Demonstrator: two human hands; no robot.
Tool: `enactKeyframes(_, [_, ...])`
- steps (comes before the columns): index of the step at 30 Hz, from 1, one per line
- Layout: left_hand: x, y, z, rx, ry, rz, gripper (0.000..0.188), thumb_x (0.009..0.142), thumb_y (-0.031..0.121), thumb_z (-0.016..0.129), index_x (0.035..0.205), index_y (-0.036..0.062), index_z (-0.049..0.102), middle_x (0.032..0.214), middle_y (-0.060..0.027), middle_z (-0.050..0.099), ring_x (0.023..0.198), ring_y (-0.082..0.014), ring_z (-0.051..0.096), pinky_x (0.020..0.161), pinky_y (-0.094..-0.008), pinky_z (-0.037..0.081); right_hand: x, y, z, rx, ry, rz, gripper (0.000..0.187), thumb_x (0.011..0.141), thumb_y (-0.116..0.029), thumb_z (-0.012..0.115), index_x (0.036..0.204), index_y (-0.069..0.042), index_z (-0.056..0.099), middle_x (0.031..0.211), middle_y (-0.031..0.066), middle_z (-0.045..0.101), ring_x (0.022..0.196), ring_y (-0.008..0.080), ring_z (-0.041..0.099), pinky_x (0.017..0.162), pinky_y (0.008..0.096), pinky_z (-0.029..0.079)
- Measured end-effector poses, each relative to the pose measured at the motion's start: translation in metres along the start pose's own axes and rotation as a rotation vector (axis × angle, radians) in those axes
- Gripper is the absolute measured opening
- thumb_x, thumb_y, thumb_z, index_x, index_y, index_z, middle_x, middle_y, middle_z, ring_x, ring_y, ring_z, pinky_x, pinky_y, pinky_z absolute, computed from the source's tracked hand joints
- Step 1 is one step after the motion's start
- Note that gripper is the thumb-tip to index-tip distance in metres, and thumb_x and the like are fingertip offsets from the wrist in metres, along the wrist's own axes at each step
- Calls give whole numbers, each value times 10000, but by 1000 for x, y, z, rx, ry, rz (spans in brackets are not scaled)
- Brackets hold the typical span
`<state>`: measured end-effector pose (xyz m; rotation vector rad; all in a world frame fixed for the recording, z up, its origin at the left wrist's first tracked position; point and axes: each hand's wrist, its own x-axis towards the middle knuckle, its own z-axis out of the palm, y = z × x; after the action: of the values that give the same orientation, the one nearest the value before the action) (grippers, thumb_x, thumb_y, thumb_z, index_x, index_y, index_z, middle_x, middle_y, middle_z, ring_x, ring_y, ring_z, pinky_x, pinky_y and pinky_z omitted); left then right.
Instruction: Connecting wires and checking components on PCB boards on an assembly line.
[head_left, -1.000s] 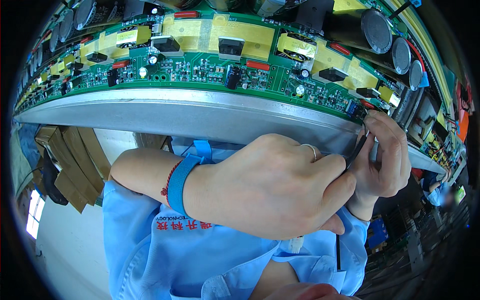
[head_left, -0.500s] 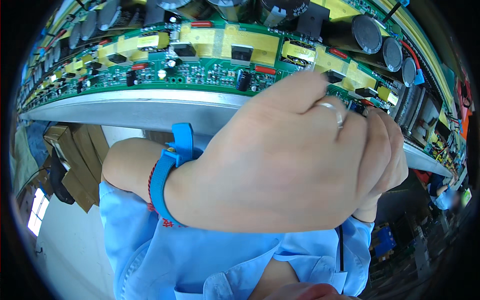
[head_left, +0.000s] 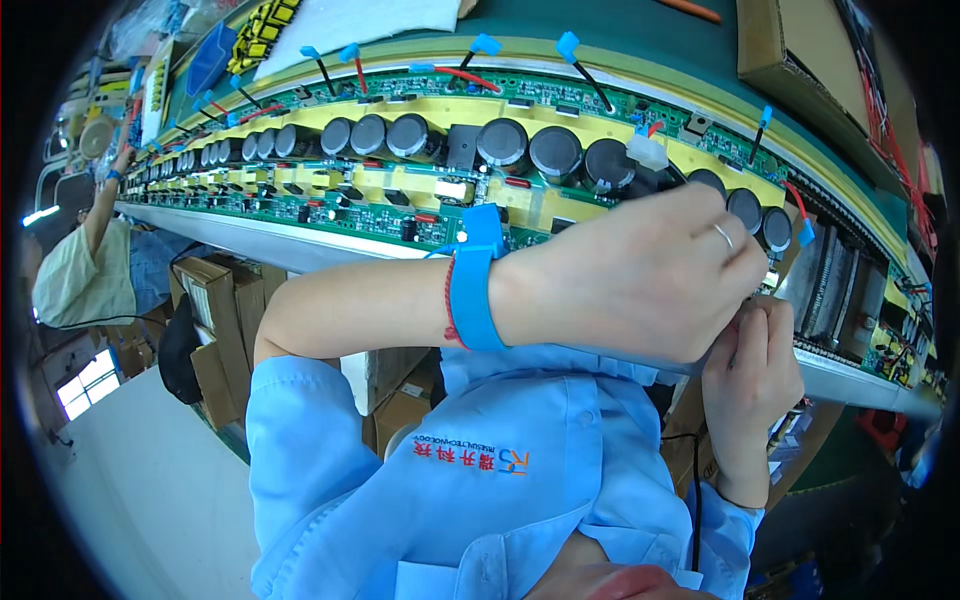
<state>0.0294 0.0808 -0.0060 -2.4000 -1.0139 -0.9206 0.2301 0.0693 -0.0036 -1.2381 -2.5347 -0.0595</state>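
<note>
My left hand (head_left: 630,270), with a ring and a blue wrist strap (head_left: 475,300), reaches across from the left over the front edge of a long row of green circuit boards (head_left: 375,222). Its fingers are curled downward, and what they hold is hidden. Just beyond its knuckles a whitish, blunt-ended piece (head_left: 648,152) with a dark part below shows; whether the hand holds it I cannot tell. My right hand (head_left: 755,375) is beside the left fingertips, its thumb and fingers pinched together. Anything between them is too small or covered. Black round capacitors (head_left: 555,152) stand behind the left hand.
A metal rail (head_left: 240,232) runs along the boards' front edge. Black and red wires with blue ends (head_left: 568,45) stick up behind. A cardboard box (head_left: 800,85) stands back right. At far left another person (head_left: 95,265) reaches toward the row. Cardboard boxes (head_left: 215,310) stand below left.
The view has shifted, showing more of the boards and table behind. My left hand appears smaller and farther from the camera. My right hand shows more clearly, with both hands still close together.
</note>
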Motion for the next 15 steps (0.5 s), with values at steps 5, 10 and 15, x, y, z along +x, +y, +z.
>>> enactKeyframes(5, [-3,-30,-23,29,-138,-139,119,613,171,633,677,95,568,752,-20,484,665,-157,507,644,-297,366,7,-4,-1,-33,12,-13,122,751,6,683,857,-42,646,837,52,573,597,181,583,485,302,447])
enactKeyframes(10, [-8,-32,-29,118,-174,-186,263,634,172,673,893,131,665,918,3,587,765,-158,576,733,-323,384,9,-3,0,-42,19,-26,107,760,-10,677,861,-33,651,840,58,572,618,175,600,482,287,451])
enactKeyframes(15, [-11,-38,-32,134,-252,-327,307,635,265,811,875,127,681,856,2,610,797,-198,601,792,-360,397,5,-4,-1,-3,-31,33,182,754,9,694,920,-60,674,899,49,593,646,203,608,528,305,467])
